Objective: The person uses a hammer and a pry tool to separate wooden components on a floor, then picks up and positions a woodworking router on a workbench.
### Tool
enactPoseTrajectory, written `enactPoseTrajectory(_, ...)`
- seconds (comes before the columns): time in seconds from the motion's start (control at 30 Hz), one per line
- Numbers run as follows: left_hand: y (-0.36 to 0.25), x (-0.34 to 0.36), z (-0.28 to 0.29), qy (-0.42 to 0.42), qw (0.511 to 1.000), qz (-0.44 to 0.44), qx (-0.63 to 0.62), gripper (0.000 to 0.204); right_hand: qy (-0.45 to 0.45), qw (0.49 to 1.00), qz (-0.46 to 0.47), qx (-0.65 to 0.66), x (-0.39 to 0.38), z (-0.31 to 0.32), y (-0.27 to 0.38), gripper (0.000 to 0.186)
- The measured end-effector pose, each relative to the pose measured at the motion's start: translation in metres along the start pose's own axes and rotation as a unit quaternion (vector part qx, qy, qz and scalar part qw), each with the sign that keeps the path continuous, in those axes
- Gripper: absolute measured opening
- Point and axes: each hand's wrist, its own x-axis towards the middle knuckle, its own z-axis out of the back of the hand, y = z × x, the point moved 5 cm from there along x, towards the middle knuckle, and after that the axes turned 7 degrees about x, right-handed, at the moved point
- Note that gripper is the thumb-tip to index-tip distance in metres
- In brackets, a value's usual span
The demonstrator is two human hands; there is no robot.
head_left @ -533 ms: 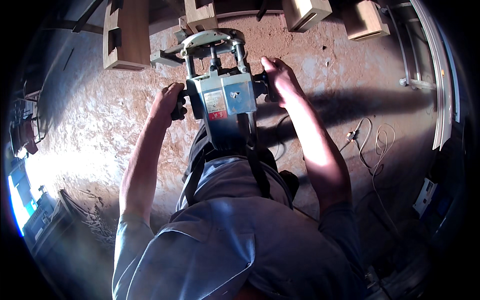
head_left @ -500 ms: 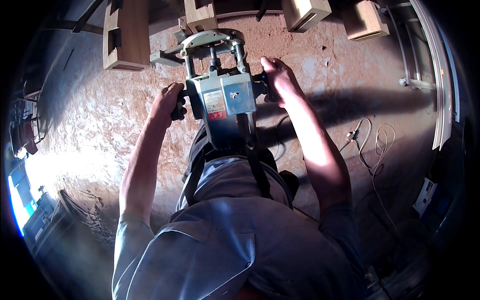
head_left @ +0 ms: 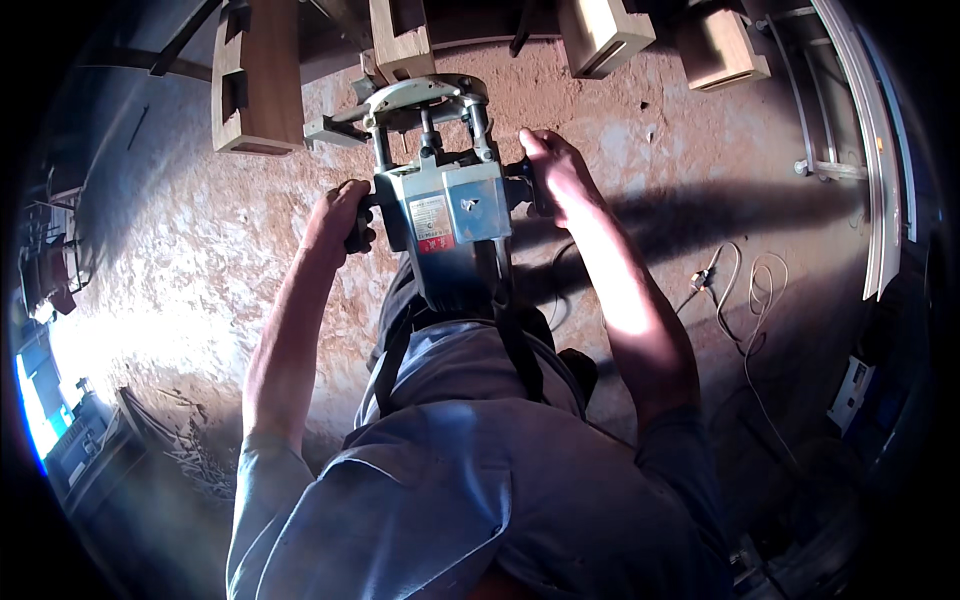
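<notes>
A blue and grey plunge router [head_left: 450, 225] is held up in front of my body, its round metal base facing away from me. My left hand [head_left: 340, 214] is closed around the black side handle on the left. On the opposite side, my right hand [head_left: 558, 180] grips the other handle, its thumb lying along the top. Just beyond the router base is the end of a notched wooden beam [head_left: 403, 52]. I cannot tell whether base and wood touch. No bit can be made out.
More wooden beams jut in from the far edge: a thick notched one [head_left: 258, 95] at left and two [head_left: 600, 40] [head_left: 722, 55] at right. A coiled cord [head_left: 760, 295] lies on the dusty floor at right. Metal rails [head_left: 835, 170] stand far right; thin offcuts [head_left: 195, 450] lie lower left.
The router and both hands sit slightly lower in the picture, a little closer to my body. The beams at the far edge have shifted slightly in view. Both grips are unchanged.
</notes>
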Motion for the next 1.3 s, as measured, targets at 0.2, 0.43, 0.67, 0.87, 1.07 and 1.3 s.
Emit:
enactPoseTrajectory(0.2, -0.001, 0.0, 0.001, 0.015, 1.0, -0.011, -0.003, 0.025, 0.005, 1.0, -0.011, -0.011, -0.006, 0.0, 0.007, 0.049)
enactPoseTrajectory(0.43, -0.006, -0.004, 0.001, 0.01, 1.0, -0.015, 0.013, 0.024, 0.035, 0.998, -0.019, 0.057, 0.011, -0.003, -0.009, 0.049)
enactPoseTrajectory(0.67, -0.004, -0.003, 0.003, 0.013, 0.999, -0.032, 0.008, 0.026, 0.004, 1.0, -0.02, 0.018, -0.003, 0.0, 0.008, 0.047)
enactPoseTrajectory(0.87, -0.005, -0.008, 0.002, 0.002, 1.0, -0.023, 0.008, 0.026, -0.001, 1.0, -0.023, 0.0, -0.013, 0.003, 0.015, 0.047)
enactPoseTrajectory(1.07, -0.011, -0.01, 0.002, 0.002, 0.999, -0.034, 0.022, 0.03, 0.013, 0.998, -0.019, 0.056, -0.004, 0.002, 0.008, 0.044)
enactPoseTrajectory(1.3, -0.013, -0.014, 0.004, 0.004, 0.999, -0.031, 0.013, 0.025, 0.008, 0.999, -0.003, 0.047, -0.007, 0.004, 0.013, 0.044)
